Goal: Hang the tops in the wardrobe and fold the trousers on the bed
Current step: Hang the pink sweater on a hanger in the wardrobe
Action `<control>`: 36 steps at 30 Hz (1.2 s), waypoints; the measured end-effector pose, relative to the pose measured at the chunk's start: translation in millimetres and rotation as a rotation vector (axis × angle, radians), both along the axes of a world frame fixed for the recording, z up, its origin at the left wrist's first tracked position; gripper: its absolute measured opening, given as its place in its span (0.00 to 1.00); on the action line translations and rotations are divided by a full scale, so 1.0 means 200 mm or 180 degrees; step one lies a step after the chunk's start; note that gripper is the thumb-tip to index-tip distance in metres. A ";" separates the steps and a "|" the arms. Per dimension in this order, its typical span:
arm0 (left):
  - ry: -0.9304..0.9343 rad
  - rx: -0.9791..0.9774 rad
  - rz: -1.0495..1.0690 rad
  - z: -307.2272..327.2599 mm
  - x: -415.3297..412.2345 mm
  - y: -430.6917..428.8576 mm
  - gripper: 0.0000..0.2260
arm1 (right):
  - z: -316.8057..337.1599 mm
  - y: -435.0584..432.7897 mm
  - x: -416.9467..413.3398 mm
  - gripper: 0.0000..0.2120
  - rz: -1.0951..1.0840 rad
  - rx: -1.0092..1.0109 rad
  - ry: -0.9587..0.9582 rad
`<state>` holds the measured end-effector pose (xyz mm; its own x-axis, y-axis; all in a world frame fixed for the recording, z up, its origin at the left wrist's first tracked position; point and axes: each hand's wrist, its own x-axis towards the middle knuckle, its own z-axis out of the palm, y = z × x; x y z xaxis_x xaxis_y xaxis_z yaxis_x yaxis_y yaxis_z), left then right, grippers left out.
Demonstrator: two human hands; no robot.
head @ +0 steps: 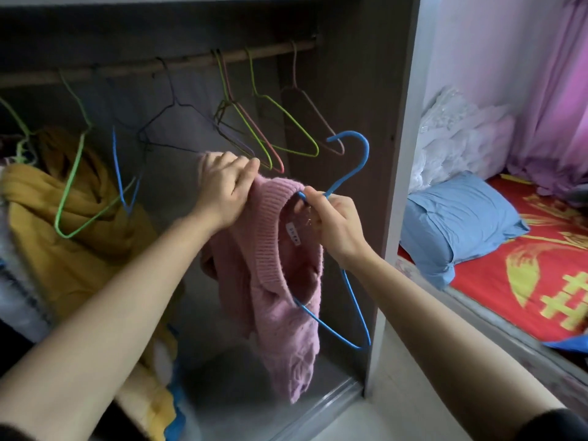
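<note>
1. The wardrobe (pixel 394 154) stands open and fills the left and middle of the view, with grey walls and a wooden rail (pixel 159 66) across its top.
2. The bed (pixel 509 281) lies just outside the wardrobe's right side panel, under a red cover with yellow figures. No trousers can be made out on it.
3. A mustard-yellow garment (pixel 63 218) is heaped inside the wardrobe at its left.
4. The pink knitted sweater (pixel 286 313) hangs in the air in the wardrobe's open front, near the right side panel and well below the rail.
5. A blue pillow (pixel 461 218) lies on the bed, close to the wardrobe's right panel.
6. The blue hanger (pixel 349 134) is tilted, with one arm pushed inside the sweater's collar. Its hook points up, clear of the wardrobe rail.
7. Empty wire hangers (pixel 288 120) hang along the wardrobe rail.
8. The left hand (pixel 226 189) grips the sweater's ribbed collar in curled fingers, inside the wardrobe opening.
9. The right hand (pixel 334 227) pinches the blue hanger just below its hook, nearer the wardrobe's right panel.
</note>
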<state>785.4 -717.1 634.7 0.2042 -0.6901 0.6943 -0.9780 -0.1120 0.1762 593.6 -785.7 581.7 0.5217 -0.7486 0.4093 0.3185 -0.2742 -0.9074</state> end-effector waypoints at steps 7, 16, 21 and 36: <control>-0.0056 -0.0206 0.0635 -0.04 0.08 -0.03 0.32 | -0.07 -0.11 -0.08 0.22 0.0007 -0.0746 0.0761; 0.0218 -0.0119 0.1301 -0.06 0.02 -0.04 0.34 | -0.37 -0.21 -0.16 0.24 -0.0787 -0.0996 0.1185; -0.0101 -0.0453 0.1086 -0.02 -0.16 -0.10 0.37 | -0.38 -0.22 -0.14 0.23 -0.0880 -0.0856 0.0871; 0.0592 -0.0543 0.1263 -0.16 -0.15 -0.18 0.21 | -0.66 -0.10 -0.32 0.10 -0.1689 -0.3212 0.1052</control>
